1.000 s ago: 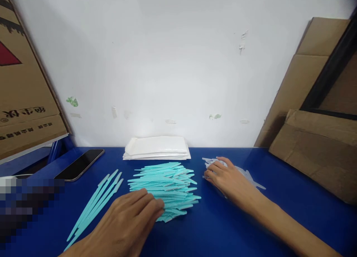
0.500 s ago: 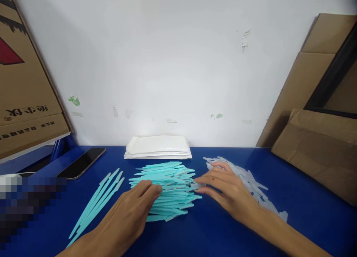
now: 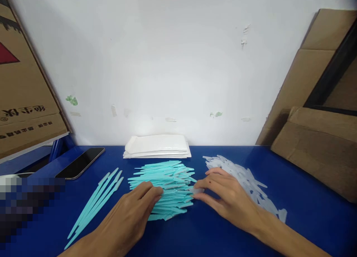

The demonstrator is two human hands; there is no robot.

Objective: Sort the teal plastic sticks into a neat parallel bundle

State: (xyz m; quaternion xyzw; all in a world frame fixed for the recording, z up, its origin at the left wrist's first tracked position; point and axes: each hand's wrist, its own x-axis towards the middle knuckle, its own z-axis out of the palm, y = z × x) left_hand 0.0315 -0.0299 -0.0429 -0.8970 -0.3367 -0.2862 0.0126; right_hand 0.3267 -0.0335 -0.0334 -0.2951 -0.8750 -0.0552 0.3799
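A pile of teal plastic sticks (image 3: 164, 182) lies on the blue table (image 3: 301, 219) in front of me. My left hand (image 3: 131, 216) rests on the pile's near left side, fingers pressed together on a teal stick. My right hand (image 3: 225, 199) is at the pile's right edge, with thumb and forefinger pinched on a small clear plastic piece (image 3: 196, 190). Behind that hand spreads a heap of clear plastic pieces (image 3: 248, 180). Several separate teal sticks (image 3: 97, 201) lie in a row to the left.
A stack of white pouches (image 3: 157, 146) sits by the white wall. A black phone (image 3: 80, 162) lies at the left. Cardboard boxes (image 3: 315, 149) stand at the right and a printed carton (image 3: 22, 100) leans at the left. A blurred patch covers the lower left.
My right hand left the heap of clear pieces and moved left to the teal pile's right edge with a clear piece. My left hand shifted slightly on the pile.
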